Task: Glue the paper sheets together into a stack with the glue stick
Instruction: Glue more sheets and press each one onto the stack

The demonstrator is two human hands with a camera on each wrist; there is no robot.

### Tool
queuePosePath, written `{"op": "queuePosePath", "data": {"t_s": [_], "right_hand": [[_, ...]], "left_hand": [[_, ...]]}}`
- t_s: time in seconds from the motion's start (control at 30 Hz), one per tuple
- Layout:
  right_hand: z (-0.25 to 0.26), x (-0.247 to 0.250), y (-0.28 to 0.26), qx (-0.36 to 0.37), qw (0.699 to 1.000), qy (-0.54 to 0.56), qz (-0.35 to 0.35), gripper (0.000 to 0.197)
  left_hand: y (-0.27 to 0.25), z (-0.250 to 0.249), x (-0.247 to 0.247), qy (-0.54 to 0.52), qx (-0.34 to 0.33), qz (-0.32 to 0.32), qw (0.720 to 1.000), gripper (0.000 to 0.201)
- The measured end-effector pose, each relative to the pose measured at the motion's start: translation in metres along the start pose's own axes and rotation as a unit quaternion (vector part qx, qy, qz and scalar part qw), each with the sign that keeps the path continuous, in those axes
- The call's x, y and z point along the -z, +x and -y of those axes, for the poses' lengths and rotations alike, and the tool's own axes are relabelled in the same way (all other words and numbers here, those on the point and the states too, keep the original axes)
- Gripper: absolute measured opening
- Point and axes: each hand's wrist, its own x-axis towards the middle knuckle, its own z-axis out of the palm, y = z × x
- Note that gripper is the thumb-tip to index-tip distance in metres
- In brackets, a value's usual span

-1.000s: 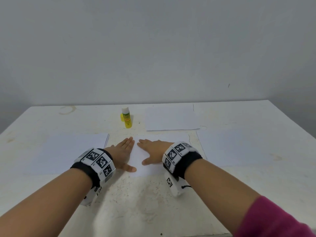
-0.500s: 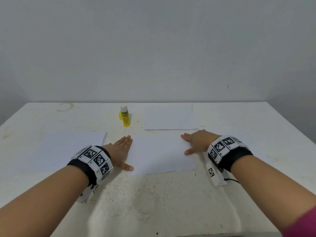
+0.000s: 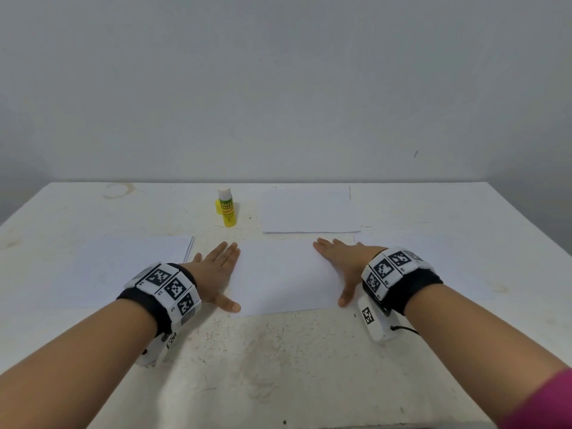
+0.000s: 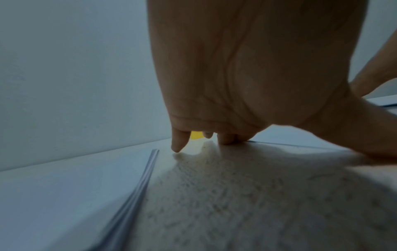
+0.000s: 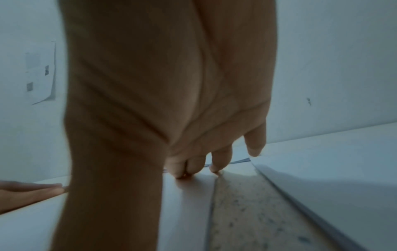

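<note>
Sliding apart, the flat open right hand (image 3: 343, 267) and left hand (image 3: 216, 274) have smoothed the sheet (image 3: 284, 277); glue stick (image 3: 227, 209) next, likely.

The glue stick (image 3: 227, 209) was yellow with a white cap and a green label. The paper sheets (image 3: 284, 277) were plain white. The table (image 3: 278, 366) was off-white, speckled, with a brownish ring stain. Wristbands (image 3: 167, 289) carried black-and-white square codes on black straps. The sleeve (image 3: 544, 404) was magenta, the wall (image 3: 278, 88) pale grey.
</note>
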Motion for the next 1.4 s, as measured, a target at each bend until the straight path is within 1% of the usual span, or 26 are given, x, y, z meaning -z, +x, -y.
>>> {"op": "queuePosePath", "data": {"t_s": [0.07,0.17,0.3,0.47,0.53,0.6,0.67,0.7,0.8,0.83,0.87,0.93,0.97,1.03,1.07,1.13,1.27,1.37,1.4], "right_hand": [[-0.002,-0.001,-0.002,-0.013,1.000,0.007,-0.017,0.144],[-0.006,-0.002,-0.006,-0.019,0.999,0.027,-0.030,0.145],[-0.005,0.000,-0.006,-0.022,0.996,0.077,-0.040,0.156],[0.002,0.005,-0.017,-0.014,0.992,0.111,-0.054,0.150],[0.000,0.002,-0.016,-0.003,0.988,0.141,-0.065,0.152],[-0.005,-0.001,-0.016,0.011,0.977,0.198,-0.084,0.155],[-0.009,-0.001,-0.020,0.031,0.951,0.289,-0.104,0.146],[-0.010,-0.001,-0.023,0.038,0.932,0.339,-0.119,0.139],[-0.011,-0.004,-0.031,0.033,0.856,0.478,-0.193,0.112],[-0.010,-0.007,-0.033,0.026,0.844,0.493,-0.212,0.100],[-0.009,-0.010,-0.033,0.018,0.841,0.494,-0.218,0.088],[-0.007,-0.018,-0.034,0.012,0.837,0.498,-0.225,0.067],[-0.004,-0.021,-0.035,0.007,0.833,0.499,-0.241,0.063],[0.000,-0.026,-0.036,0.000,0.825,0.489,-0.283,0.064],[0.001,-0.028,-0.037,0.003,0.827,0.480,-0.294,0.065],[0.005,-0.029,-0.038,0.018,0.842,0.452,-0.295,0.061],[0.003,-0.032,-0.036,0.040,0.862,0.432,-0.261,0.035],[0.003,-0.032,-0.034,0.043,0.877,0.418,-0.233,0.034],[0.003,-0.031,-0.033,0.039,0.880,0.413,-0.231,0.034]], "left_hand": [[0.000,0.001,0.000,-0.004,-0.003,0.004,1.000,0.127],[0.001,0.001,0.000,-0.005,-0.005,0.007,1.000,0.125],[-0.002,-0.001,0.002,0.001,-0.002,0.007,1.000,0.125],[-0.002,-0.001,0.003,-0.018,0.003,0.007,1.000,0.126],[-0.002,-0.001,0.003,-0.027,0.004,0.003,1.000,0.127],[-0.004,-0.001,0.004,-0.031,0.006,-0.003,0.999,0.127],[-0.005,-0.002,0.005,-0.035,0.007,-0.016,0.999,0.128],[-0.006,-0.003,0.005,-0.041,0.007,-0.028,0.999,0.128],[-0.002,0.000,0.004,-0.055,0.002,-0.051,0.997,0.133],[0.000,0.001,0.004,-0.056,-0.002,-0.053,0.997,0.136],[0.000,0.002,0.005,-0.056,-0.007,-0.056,0.997,0.143],[0.002,0.006,0.006,-0.052,-0.022,-0.055,0.997,0.167],[0.005,0.007,0.006,-0.048,-0.026,-0.055,0.997,0.176],[0.009,0.010,0.004,-0.044,-0.026,-0.057,0.997,0.183],[0.011,0.010,0.003,-0.046,-0.026,-0.057,0.997,0.183],[0.011,0.009,0.003,-0.047,-0.024,-0.055,0.997,0.178],[0.010,0.007,0.000,-0.055,-0.012,-0.056,0.997,0.155],[0.008,0.006,-0.001,-0.048,-0.007,-0.048,0.998,0.155],[0.008,0.005,-0.001,-0.047,-0.003,-0.047,0.998,0.151]]}}
